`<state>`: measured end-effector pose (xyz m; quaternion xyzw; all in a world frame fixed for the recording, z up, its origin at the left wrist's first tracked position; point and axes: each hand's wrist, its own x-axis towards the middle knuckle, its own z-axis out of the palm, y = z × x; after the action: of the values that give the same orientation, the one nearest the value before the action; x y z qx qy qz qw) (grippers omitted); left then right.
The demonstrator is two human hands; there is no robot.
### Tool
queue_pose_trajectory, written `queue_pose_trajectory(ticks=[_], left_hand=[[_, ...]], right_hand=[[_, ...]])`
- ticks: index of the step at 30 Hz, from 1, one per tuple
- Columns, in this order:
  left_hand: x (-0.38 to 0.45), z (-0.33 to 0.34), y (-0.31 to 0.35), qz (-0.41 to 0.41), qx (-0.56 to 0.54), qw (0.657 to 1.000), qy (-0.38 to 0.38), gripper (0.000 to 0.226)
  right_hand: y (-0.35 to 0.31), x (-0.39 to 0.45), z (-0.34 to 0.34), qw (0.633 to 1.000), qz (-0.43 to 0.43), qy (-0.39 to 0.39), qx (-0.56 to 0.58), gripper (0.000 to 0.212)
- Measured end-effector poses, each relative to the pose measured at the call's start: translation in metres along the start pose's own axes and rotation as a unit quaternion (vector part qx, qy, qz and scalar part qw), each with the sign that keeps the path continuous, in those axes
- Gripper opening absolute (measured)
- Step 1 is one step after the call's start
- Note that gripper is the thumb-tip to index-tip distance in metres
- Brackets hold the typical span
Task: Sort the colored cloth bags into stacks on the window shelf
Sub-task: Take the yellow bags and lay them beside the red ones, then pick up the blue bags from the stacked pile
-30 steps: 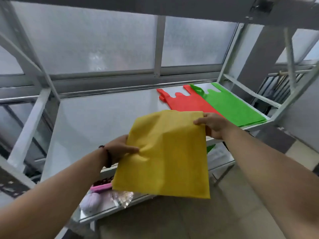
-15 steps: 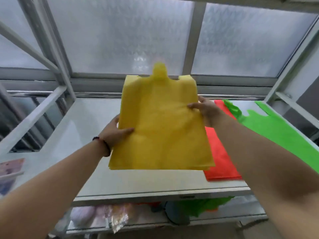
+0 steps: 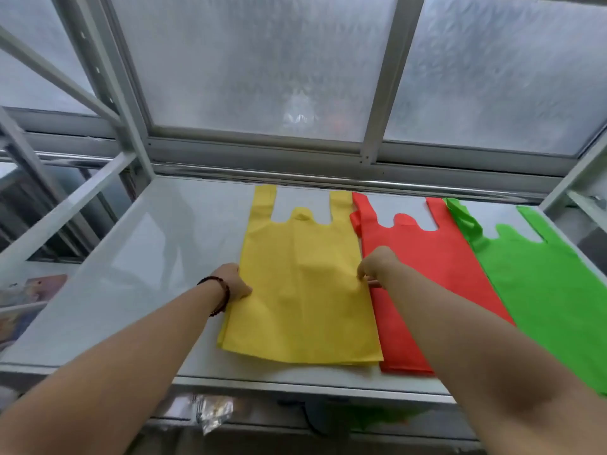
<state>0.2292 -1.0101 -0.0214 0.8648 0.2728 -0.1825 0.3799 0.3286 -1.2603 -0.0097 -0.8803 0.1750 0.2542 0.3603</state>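
Yellow bag (image 3: 302,290) lay flat on the shelf (image 3: 157,244), just left of the red bag (image 3: 423,284) and green bag (image 3: 538,290), my left hand (image 3: 235,282) gripped its left edge, right hand (image 3: 376,262) fingers pinched its right edge.

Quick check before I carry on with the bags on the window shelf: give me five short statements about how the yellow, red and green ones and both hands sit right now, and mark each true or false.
1. The yellow bag lies flat on the shelf. True.
2. The red bag lies between the yellow bag and the green bag. True.
3. The green bag is the leftmost of the three. False: it is the rightmost; the yellow bag is leftmost.
4. The left hand is at the yellow bag's left edge and the right hand at its right edge. True.
5. The bags' handles point toward the person. False: they point toward the window.
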Motion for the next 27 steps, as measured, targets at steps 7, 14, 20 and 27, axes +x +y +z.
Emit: queue_pose_trajectory(ticks=[7, 14, 20, 27], left_hand=[[-0.043, -0.015, -0.004, -0.05, 0.127, 0.991, 0.011, 0.043], [-0.114, -0.076, -0.065, 0.003, 0.142, 0.974, 0.178, 0.057], [-0.205, -0.132, -0.157, -0.031, 0.141, 0.949, 0.281, 0.049], [-0.305, -0.192, -0.283, -0.117, 0.101, 0.919, 0.364, 0.047]], right_hand=[[-0.021, -0.045, -0.019, 0.957, -0.104, 0.029, -0.269, 0.029], [-0.075, -0.114, 0.04, 0.852, -0.418, -0.004, -0.314, 0.051], [-0.118, -0.216, 0.15, 0.753, -0.565, -0.083, -0.327, 0.048], [-0.158, -0.352, 0.282, 0.657, -0.671, -0.149, -0.311, 0.046]])
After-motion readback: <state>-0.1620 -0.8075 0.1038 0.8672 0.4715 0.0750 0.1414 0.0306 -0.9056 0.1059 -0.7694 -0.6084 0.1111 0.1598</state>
